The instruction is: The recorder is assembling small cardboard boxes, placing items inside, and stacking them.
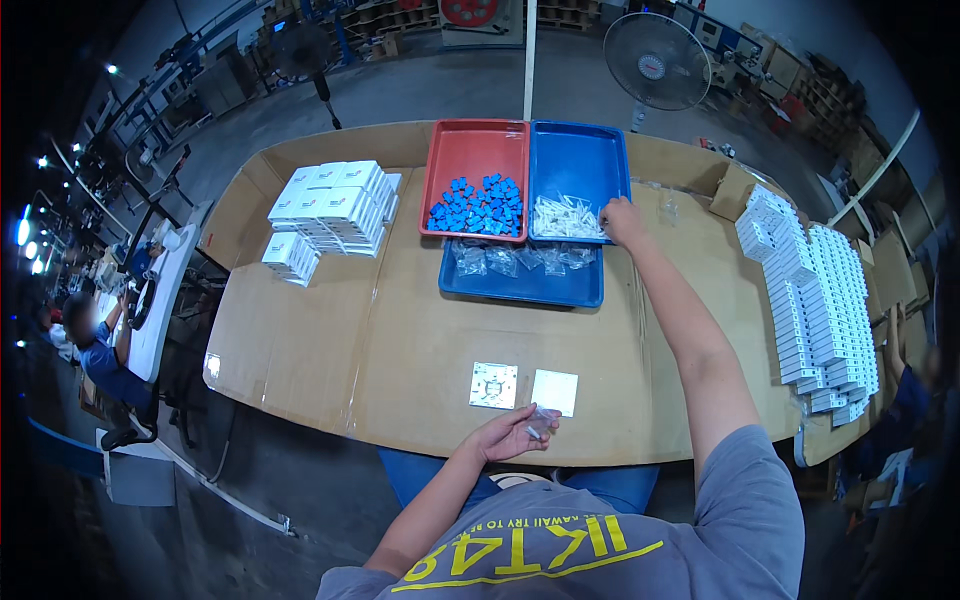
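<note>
Left hand [512, 436]: grasping 1 clear bag [541, 424] | Right hand [622, 220]: at white pieces [564, 216] (upper blue tray [578, 160]), grip unclear

The head view looks down at both hands [508, 436] [622, 222].

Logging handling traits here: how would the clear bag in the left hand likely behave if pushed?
The clear bag in the left hand probably crumples, as its film looks thin and see-through. It is likely light, being small and held near the fingertips. Its shiny film may slip.
</note>
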A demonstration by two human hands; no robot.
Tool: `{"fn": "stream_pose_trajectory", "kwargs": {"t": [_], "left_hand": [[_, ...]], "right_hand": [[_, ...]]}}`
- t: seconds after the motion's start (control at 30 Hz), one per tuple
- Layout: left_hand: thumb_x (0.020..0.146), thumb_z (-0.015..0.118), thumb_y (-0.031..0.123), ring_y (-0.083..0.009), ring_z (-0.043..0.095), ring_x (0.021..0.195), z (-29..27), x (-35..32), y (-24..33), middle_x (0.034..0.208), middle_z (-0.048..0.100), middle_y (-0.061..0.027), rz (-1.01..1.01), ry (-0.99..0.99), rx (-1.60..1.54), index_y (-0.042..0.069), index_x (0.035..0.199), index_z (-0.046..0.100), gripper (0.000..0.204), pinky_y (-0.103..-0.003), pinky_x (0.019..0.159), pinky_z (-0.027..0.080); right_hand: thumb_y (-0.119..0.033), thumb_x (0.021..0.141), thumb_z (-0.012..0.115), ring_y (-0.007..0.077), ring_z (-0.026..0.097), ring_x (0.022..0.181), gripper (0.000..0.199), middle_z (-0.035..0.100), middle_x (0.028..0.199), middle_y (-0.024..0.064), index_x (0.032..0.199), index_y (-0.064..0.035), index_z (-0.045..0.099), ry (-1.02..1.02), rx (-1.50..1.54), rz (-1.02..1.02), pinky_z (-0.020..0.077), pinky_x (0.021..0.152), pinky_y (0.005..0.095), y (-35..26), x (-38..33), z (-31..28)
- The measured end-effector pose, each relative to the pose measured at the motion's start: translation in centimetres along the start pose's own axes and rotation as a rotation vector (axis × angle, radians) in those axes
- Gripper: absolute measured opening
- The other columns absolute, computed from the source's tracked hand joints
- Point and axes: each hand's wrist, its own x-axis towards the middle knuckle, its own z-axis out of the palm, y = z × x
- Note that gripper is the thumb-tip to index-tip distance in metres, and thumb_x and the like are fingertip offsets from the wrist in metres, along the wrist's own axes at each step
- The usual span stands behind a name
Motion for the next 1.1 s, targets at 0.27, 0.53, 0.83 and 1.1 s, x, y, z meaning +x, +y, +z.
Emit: {"fn": "stream_pose_trajectory", "kwargs": {"t": [0.27, 0.53, 0.83, 1.1], "left_hand": [[0.114, 0.042, 0.039, -0.0250, 0.068, 0.104, -0.1, 0.1, 0.1, 0.130, 0.065, -0.0150, -0.030, -0.006, -0.005, -0.005, 0.151, 0.044, 0.057, -0.041, 0.102, 0.053], [0.114, 0.044, 0.039, -0.0251, 0.068, 0.104, -0.1, 0.3, -0.1, 0.129, 0.066, -0.0141, -0.003, -0.003, 0.022, -0.005, 0.151, 0.044, 0.058, -0.040, 0.101, 0.053], [0.114, 0.042, 0.040, -0.0255, 0.066, 0.109, -0.5, 0.6, 0.6, 0.131, 0.064, -0.0136, -0.007, -0.030, 0.044, -0.004, 0.152, 0.044, 0.058, -0.041, 0.104, 0.051], [0.113, 0.047, 0.037, -0.0215, 0.066, 0.102, 0.5, -0.4, -0.9, 0.128, 0.064, -0.0098, 0.032, 0.029, 0.048, -0.003, 0.150, 0.047, 0.055, -0.037, 0.100, 0.052]], "right_hand": [[-0.009, 0.083, 0.070, 0.0333, 0.065, 0.110, 0.010, 0.074, 0.106, 0.0122, 0.086, -0.0108, 0.080, -0.131, -0.063, -0.046, 0.0536, 0.097, 0.0485, 0.2, 1.2, 0.3], [-0.012, 0.083, 0.072, 0.0312, 0.063, 0.110, 0.007, 0.068, 0.101, 0.0103, 0.086, -0.0127, 0.078, -0.102, -0.029, -0.110, 0.0546, 0.093, 0.0463, 1.9, 0.4, 0.8], [-0.011, 0.085, 0.071, 0.0343, 0.067, 0.097, 0.009, 0.070, 0.102, 0.0114, 0.092, -0.0089, 0.077, 0.062, 0.278, 0.043, 0.0558, 0.086, 0.0479, 3.0, 0.2, -1.1], [-0.009, 0.096, 0.075, 0.0049, 0.051, 0.067, 0.023, 0.073, 0.092, 0.0039, 0.117, -0.0011, 0.072, 0.246, 1.891, 0.356, 0.0424, 0.058, 0.0227, -2.8, -3.8, -12.3]]}}
